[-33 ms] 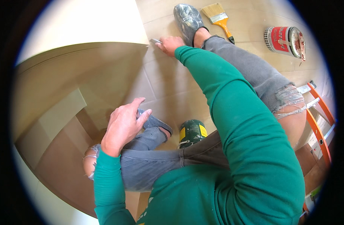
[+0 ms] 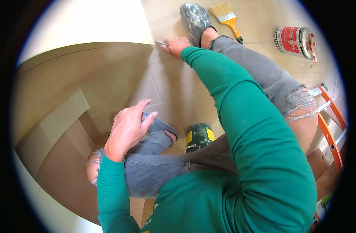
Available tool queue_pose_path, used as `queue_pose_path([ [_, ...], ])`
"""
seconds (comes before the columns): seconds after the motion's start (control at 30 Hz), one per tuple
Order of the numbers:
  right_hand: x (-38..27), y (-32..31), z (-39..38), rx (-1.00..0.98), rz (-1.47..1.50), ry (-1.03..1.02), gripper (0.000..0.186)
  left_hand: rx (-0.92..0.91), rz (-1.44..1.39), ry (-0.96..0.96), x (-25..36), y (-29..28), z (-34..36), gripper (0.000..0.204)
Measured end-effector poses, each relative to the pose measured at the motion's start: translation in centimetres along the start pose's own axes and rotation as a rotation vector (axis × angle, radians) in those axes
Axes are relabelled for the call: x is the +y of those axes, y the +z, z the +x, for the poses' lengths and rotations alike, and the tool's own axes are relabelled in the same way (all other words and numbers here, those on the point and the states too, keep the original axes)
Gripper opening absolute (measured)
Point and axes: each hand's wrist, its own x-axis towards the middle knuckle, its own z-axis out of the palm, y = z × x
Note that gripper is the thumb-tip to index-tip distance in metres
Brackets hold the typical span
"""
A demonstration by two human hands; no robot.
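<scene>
My right hand [image 2: 176, 47] reaches far forward, its fingers closed on a small grey, flat-ended tool [image 2: 159, 43]. Only the tool's tip shows, so I cannot make out its exact kind. That tip lies at or close to the corner of a white panel [image 2: 92, 23], whose lower edge runs along a beige surface [image 2: 119, 62]. Nothing is in my left hand [image 2: 127, 128], held over my bent left leg with fingers stretched out and thumb apart.
Beyond my right foot lies a wide paintbrush [image 2: 225, 17] with a yellow handle. A red-labelled can [image 2: 292, 40] with smeared paint rests at the far right. Between my legs stands a dark green bucket [image 2: 199, 136]. An orange ladder [image 2: 328, 136] is at the right.
</scene>
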Motion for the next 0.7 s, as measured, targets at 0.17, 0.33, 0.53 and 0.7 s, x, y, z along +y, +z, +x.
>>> queue_pose_path([
  [0.17,0.4,0.1,0.2,-0.021,-0.068,-0.046,0.044,0.011,0.023,0.01,-0.2,0.0,-0.3,0.043],
  [0.33,0.3,-0.2,0.8,0.01,-0.044,-0.009,0.045,-0.012,-0.018,0.018,0.5,-0.2,-0.2,0.042],
  [0.53,0.5,-0.4,0.1,-0.067,-0.157,-0.152,0.045,0.015,0.067,0.033,-0.8,0.3,-0.4,0.042],
  [0.7,0.5,0.0,1.5,0.03,-0.035,0.025,0.046,-0.017,-0.014,0.016,0.2,0.2,-0.7,0.042],
])
